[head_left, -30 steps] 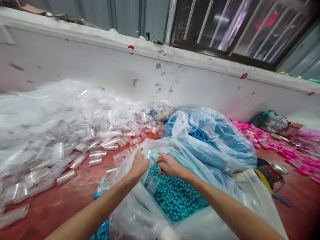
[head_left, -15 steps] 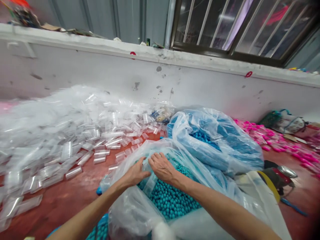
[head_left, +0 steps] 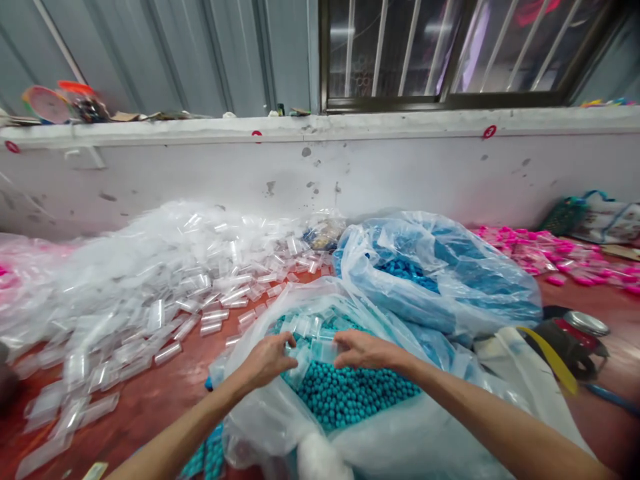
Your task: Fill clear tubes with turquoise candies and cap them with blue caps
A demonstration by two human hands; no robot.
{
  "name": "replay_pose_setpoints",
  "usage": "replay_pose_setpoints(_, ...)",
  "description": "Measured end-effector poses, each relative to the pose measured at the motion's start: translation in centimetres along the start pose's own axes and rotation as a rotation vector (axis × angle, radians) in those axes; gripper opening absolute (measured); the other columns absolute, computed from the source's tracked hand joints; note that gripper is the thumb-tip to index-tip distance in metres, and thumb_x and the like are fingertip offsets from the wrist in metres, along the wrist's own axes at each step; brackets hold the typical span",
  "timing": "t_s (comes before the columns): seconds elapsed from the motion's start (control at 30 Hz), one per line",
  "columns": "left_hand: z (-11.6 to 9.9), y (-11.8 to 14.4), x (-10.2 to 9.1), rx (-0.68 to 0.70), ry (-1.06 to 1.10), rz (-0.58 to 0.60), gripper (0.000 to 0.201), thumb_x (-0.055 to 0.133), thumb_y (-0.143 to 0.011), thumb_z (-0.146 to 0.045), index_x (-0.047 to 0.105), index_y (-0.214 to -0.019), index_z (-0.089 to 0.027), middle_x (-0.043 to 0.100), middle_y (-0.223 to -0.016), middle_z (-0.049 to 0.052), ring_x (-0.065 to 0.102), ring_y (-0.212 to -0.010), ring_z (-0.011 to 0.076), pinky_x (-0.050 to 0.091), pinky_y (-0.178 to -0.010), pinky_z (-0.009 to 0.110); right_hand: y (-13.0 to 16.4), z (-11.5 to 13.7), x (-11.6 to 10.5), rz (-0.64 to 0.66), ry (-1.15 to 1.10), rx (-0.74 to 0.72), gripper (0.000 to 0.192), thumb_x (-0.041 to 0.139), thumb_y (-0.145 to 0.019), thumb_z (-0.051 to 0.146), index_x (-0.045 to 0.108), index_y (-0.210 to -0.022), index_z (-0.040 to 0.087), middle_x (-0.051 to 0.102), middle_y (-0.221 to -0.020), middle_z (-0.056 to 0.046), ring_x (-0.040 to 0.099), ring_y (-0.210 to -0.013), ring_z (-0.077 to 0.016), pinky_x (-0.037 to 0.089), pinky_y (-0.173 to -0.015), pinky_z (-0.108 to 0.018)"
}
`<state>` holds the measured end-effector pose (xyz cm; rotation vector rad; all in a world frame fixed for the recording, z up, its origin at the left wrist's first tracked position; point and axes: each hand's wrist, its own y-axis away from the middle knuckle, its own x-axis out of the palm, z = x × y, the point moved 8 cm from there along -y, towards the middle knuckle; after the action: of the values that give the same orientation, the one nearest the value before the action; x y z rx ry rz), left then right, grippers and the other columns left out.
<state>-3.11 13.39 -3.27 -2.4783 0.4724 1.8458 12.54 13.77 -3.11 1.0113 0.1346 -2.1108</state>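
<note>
Both of my hands are over an open clear plastic bag (head_left: pixel 260 417) full of small teal balls (head_left: pixel 345 393). On the bag's left side is my left hand (head_left: pixel 270 360), its thumb and forefinger apart beside some clear plastic pieces. From the right reaches my right hand (head_left: pixel 363 350), thumb and fingers apart, with its tips by a clear plastic sleeve (head_left: pixel 325 351). Whether they touch it I cannot tell. More clear sleeves (head_left: pixel 305 327) lie on the balls between and beyond my hands.
Clear plastic sleeves (head_left: pixel 160 313) cover the red floor at left in a large heap. A bag of blue pieces (head_left: pixel 480 287) stands behind at right, and pink pieces (head_left: pixel 560 257) lie along the wall. Nearby at right is a dark object with a round metal top (head_left: pixel 585 323).
My hands have moved apart; the right one has shifted rightward and down, uncovering clear sleeves on the balls. The view has levelled and turned a little.
</note>
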Motion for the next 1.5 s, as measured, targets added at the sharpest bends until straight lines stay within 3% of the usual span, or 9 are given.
replay_pose_setpoints(0.1,-0.9,-1.0,-1.2,0.02,-0.044,-0.121,0.066,0.057,-0.065,-0.02,0.035,-0.127,-0.019,0.049,-0.123,0.008,0.047,-0.111,0.0217,0.038,-0.087,0.03,-1.5,0.1,-1.0,-0.123,-0.049,-0.007,0.007,0.058,-0.07,0.021,0.058,-0.073,0.014,0.048,-0.061,0.004,0.045,-0.057,-0.0091,0.033,-0.05,-0.019)
replay_pose_setpoints(0.2,-2.7,-1.3,0.0,0.157,-0.199,-0.066,0.079,0.051,-0.064,-0.007,0.022,-0.135,-0.021,0.028,-0.141,0.01,0.029,-0.128,0.0239,0.026,-0.1,0.039,-3.8,0.4,-0.4,-0.09,-0.189,0.003,0.012,0.051,-0.073,0.019,0.059,-0.079,0.014,0.047,-0.06,0.004,0.043,-0.051,-0.0079,0.035,-0.047,-0.018)
replay_pose_setpoints(0.4,-3.6,-1.0,1.2,0.137,-0.071,-0.018,0.073,0.048,-0.069,-0.013,0.017,-0.136,-0.013,0.043,-0.132,0.014,0.044,-0.118,0.0221,0.036,-0.093,0.034,-5.1,0.9,0.1,-0.141,-0.305,0.004,0.014,0.047,-0.072,0.019,0.058,-0.078,0.013,0.047,-0.057,0.004,0.043,-0.044,-0.0075,0.035,-0.041,-0.018)
replay_pose_setpoints(0.63,-5.0,0.3,1.5,0.196,-0.241,-0.057,0.049,0.036,-0.079,-0.011,0.032,-0.127,-0.02,0.061,-0.107,0.009,0.057,-0.099,0.0227,0.042,-0.078,0.034,-0.8,0.9,1.2,-0.15,-0.521,-0.031,0.014,0.05,-0.071,0.018,0.05,-0.085,0.016,0.051,-0.064,0.004,0.045,-0.045,-0.0066,0.038,-0.041,-0.017)
replay_pose_setpoints(0.8,-3.3,0.6,0.8,0.075,-0.36,-0.036,0.029,0.027,-0.081,-0.008,0.052,-0.092,-0.02,0.064,-0.085,0.006,0.061,-0.081,0.0227,0.043,-0.068,0.032,0.2,-1.2,0.1,-0.169,-0.594,0.099,0.005,0.05,-0.072,0.019,0.047,-0.073,0.016,0.051,-0.057,0.004,0.044,-0.039,-0.0061,0.038,-0.038,-0.018)
replay_pose_setpoints(0.97,0.9,-0.7,-1.7,-0.257,-0.276,-0.091,0.031,0.045,-0.078,-0.021,0.042,-0.108,-0.016,0.062,-0.099,0.011,0.06,-0.091,0.0257,0.042,-0.072,0.033,-3.3,-1.4,-1.8,-0.307,-0.655,0.15,0.023,0.049,-0.07,0.014,0.049,-0.093,0.013,0.055,-0.073,-0.001,0.055,-0.056,-0.0101,0.046,-0.045,-0.02)
replay_pose_setpoints(1.1,2.5,-1.4,-2.1,-0.351,-0.116,-0.094,0.051,0.048,-0.071,-0.014,0.032,-0.119,-0.01,0.058,-0.108,0.016,0.057,-0.1,0.0234,0.041,-0.076,0.029,-5.9,1.0,0.3,-0.294,-0.149,0.005,0.039,0.051,-0.071,0.011,0.047,-0.109,0.015,0.056,-0.104,-0.01,0.058,-0.077,-0.016,0.049,-0.061,-0.027)
replay_pose_setpoints(1.27,1.2,-0.5,-1.1,-0.24,-0.1,-0.11,0.039,0.037,-0.073,-0.004,0.041,-0.111,-0.012,0.057,-0.11,0.013,0.056,-0.101,0.0193,0.04,-0.082,0.028,-5.9,3.2,6.8,-0.221,0.644,-0.289,0.02,0.041,-0.078,0.008,0.056,-0.091,0.014,0.058,-0.093,-0.013,0.053,-0.088,-0.0256,0.043,-0.074,-0.043)
replay_pose_setpoints(1.5,-2.3,0.8,3.1,0.003,-0.175,0.005,0.07,0.057,-0.07,-0.027,0.026,-0.131,-0.013,0.051,-0.12,0.014,0.048,-0.109,0.0267,0.037,-0.089,0.037,-4.3,1.9,4.2,-0.213,0.428,-0.208,0.027,0.053,-0.073,0.019,0.05,-0.098,0.009,0.058,-0.092,-0.013,0.054,-0.083,-0.0229,0.042,-0.07,-0.032)
